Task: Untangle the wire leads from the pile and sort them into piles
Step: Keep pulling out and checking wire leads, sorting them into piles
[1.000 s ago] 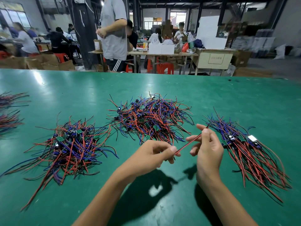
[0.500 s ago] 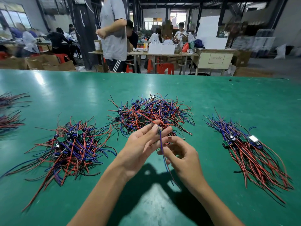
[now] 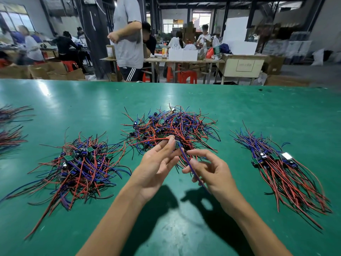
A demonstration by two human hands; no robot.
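Fingertips of the left hand [image 3: 156, 163] pinch one lead [image 3: 186, 159] at its top end, just before the tangled pile [image 3: 171, 128]. Its blue wire slants down-right through the right hand [image 3: 212, 172], which pinches it loosely, nearer the sorted pile [image 3: 284, 170].

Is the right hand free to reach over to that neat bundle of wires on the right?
Probably not yet: the right hand is pinching a blue lead that the left hand also holds. The bare table between it and the sorted bundle leaves the way open.

Right hand [image 3: 212, 170] has slid down the blue lead [image 3: 186, 159].
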